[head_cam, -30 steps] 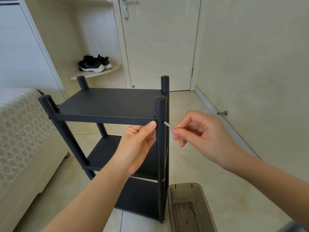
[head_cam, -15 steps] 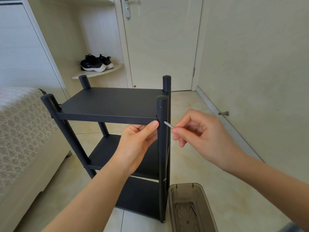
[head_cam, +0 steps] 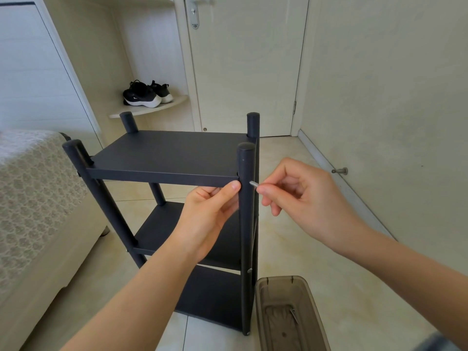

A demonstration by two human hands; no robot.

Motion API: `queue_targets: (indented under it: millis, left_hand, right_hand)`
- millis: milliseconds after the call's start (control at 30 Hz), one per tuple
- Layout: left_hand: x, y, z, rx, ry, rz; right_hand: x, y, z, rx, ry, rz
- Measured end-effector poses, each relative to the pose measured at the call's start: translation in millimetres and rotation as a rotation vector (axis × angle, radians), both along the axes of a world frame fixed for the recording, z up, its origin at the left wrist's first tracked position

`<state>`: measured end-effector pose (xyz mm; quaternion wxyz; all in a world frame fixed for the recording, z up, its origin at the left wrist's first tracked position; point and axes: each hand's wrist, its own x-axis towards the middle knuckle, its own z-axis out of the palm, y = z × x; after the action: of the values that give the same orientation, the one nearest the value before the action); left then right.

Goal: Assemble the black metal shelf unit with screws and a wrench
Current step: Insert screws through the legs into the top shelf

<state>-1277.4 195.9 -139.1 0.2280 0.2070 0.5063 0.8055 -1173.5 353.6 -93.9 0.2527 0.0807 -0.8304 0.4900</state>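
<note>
I read this as the fastening of the top shelf (head_cam: 172, 153) to the front right post (head_cam: 245, 224) of the shelf unit (head_cam: 202, 295), which stands upright on the tiled floor between the bed (head_cam: 38, 198) and the wall, its two lower shelves already sitting in the posts. My left hand (head_cam: 207, 216) is there to steady the joint. Its thumb (head_cam: 234, 185) presses on the front lip of the top shelf right beside the post, and the other fingers are curled underneath, so the shelf edge is pinched and kept level with the hole. My right hand (head_cam: 306, 198) comes in from the outer side of the same post. Thumb and forefinger are closed tightly on a short silver piece (head_cam: 253, 184), the remaining fingers are loosely folded into the palm, and the free end of the piece points at the post and sits touching it or nearly so (whether it is a screw or the tip of the wrench I cannot tell at this size). I judge the next demand to be keeping it square to the post while it turns. A brown bin (head_cam: 278, 278) stands just beside the post's foot, handy for parts, with a thin metal item (head_cam: 293, 314) lying inside.
</note>
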Motion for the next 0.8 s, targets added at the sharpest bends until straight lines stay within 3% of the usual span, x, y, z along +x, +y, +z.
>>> queue_targets:
  millis: [267, 567, 800]
  left_hand:
    - [-0.1, 1.0, -0.1, -0.003, -0.006, 0.006]
    - [-0.2, 0.3, -1.3, -0.009, 0.006, -0.007]
    - [-0.9, -1.1, -1.9, -0.029, 0.020, 0.032]
  right_hand:
    - [0.8, -0.8, -1.3, 0.266, 0.048, -0.044]
    - [-6.7, -4.9, -4.5, 0.212, 0.045, -0.083]
    - [-13.4, -10.3, -5.8, 0.036, -0.001, -0.113]
